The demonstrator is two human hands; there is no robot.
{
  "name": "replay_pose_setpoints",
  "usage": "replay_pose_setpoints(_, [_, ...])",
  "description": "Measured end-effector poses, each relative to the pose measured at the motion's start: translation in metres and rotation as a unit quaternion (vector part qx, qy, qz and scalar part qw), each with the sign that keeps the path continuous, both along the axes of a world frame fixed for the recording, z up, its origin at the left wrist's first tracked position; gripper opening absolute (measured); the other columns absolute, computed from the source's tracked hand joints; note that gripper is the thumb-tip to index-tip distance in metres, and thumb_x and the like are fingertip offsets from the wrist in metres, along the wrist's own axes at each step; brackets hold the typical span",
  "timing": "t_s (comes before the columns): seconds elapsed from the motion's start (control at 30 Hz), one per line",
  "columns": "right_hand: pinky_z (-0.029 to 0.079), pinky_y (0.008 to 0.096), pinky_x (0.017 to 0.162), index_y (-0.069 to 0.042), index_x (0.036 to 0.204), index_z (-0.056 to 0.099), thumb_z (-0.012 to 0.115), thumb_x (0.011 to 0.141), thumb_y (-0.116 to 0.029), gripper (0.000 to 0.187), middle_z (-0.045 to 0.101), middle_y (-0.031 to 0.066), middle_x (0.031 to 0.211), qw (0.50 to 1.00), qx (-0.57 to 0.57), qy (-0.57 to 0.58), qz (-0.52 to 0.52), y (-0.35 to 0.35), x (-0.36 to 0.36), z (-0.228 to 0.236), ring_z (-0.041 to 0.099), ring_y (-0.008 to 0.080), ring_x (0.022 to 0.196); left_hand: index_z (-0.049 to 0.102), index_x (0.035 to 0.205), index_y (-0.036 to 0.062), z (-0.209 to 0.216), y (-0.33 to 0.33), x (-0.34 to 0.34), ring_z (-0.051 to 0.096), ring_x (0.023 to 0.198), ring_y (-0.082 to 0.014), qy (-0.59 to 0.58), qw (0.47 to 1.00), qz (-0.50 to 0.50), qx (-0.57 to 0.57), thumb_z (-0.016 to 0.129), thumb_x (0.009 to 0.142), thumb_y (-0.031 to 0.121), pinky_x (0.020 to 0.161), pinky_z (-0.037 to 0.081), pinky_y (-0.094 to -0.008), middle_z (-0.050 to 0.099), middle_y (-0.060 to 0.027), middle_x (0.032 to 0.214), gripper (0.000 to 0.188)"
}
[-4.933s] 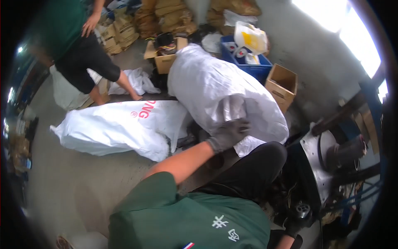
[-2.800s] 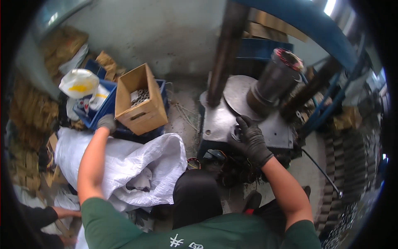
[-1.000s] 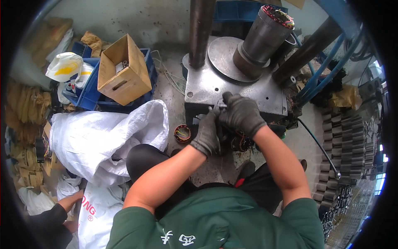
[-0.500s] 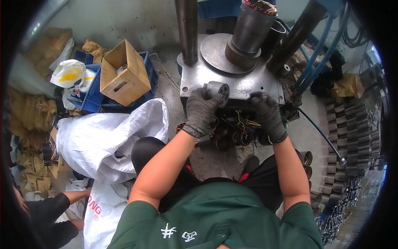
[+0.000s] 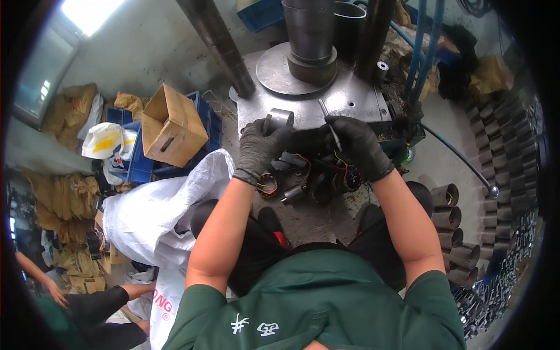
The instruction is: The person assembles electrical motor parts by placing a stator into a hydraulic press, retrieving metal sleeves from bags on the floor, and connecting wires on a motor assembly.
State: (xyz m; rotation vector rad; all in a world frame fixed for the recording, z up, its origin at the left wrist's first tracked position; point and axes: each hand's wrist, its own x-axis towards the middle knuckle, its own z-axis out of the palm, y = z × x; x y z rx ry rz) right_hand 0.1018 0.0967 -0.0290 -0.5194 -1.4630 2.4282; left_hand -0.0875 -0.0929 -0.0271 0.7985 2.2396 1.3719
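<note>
My left hand (image 5: pixel 258 147), in a dark grey glove, grips a short metal cylinder (image 5: pixel 283 118) at the near edge of the steel plate (image 5: pixel 326 108). Its fingers curl about the left side of the piece. A slim metal rod (image 5: pixel 333 133) slants up out of my right hand (image 5: pixel 361 146), pinched by the gloved fingers just right of the cylinder. Behind both hands a dark metal sleeve (image 5: pixel 309 32) stands upright on a collar over a round disc (image 5: pixel 271 73). Below the hands lie wound motor stators (image 5: pixel 267 185) with coloured wires and a small shafted rotor (image 5: pixel 293 194).
Steel columns (image 5: pixel 219 46) rise from the plate. Left are a cardboard box (image 5: pixel 175 119) on blue crates and a white woven sack (image 5: pixel 157 216). Metal sleeves (image 5: pixel 452 219) are stacked at right beside a ball-ended lever (image 5: pixel 493 191). Another person's arm (image 5: pixel 44 280) shows lower left.
The view has tilted and shifted. The cylinder in my left hand has turned and sits lower against the plate. A rod now shows plainly in my right hand.
</note>
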Motion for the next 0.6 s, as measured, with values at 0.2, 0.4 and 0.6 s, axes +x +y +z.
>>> replay_pose_setpoints(0.2, [0.056, 0.0318, 0.084, -0.001, 0.118, 0.064, 0.058, 0.087, -0.003, 0.032, 0.071, 0.0127, 0.106, 0.957, 0.242, -0.154, 0.034, -0.011, -0.026, -0.016, 0.069, 0.0184, 0.096, 0.069, 0.118, -0.0010, -0.004, -0.013, -0.032, 0.068, 0.088, -0.0140, -0.103, 0.994, -0.033, 0.027, 0.071, 0.096, 0.032, 0.080, 0.056, -0.0284, 0.074, -0.0093, 0.096, 0.040])
replay_pose_setpoints(0.4, [0.053, 0.0393, 0.097, -0.007, 0.132, 0.065, 0.062, 0.087, -0.010, 0.045, 0.070, 0.0202, 0.121, 0.836, 0.521, -0.154, 0.077, -0.021, -0.044, -0.015, 0.068, 0.0325, 0.110, 0.071, 0.120, 0.0005, 0.035, -0.016, -0.052, 0.064, 0.078, -0.0121, -0.063, 0.989, -0.076, -0.110, 0.069, 0.098, 0.035, 0.071, 0.053, -0.0274, 0.073, -0.0084, 0.091, 0.041])
replay_pose_setpoints(0.6, [0.053, 0.0426, 0.097, -0.013, 0.128, 0.069, 0.061, 0.088, -0.018, 0.041, 0.070, 0.0205, 0.118, 0.794, 0.584, -0.159, 0.058, -0.023, -0.051, -0.014, 0.067, 0.0360, 0.108, 0.071, 0.119, 0.0018, 0.039, -0.018, -0.079, 0.049, 0.050, -0.0083, -0.059, 0.973, -0.171, -0.143, 0.066, 0.100, 0.033, 0.045, 0.038, -0.0258, 0.056, -0.0010, 0.062, 0.037])
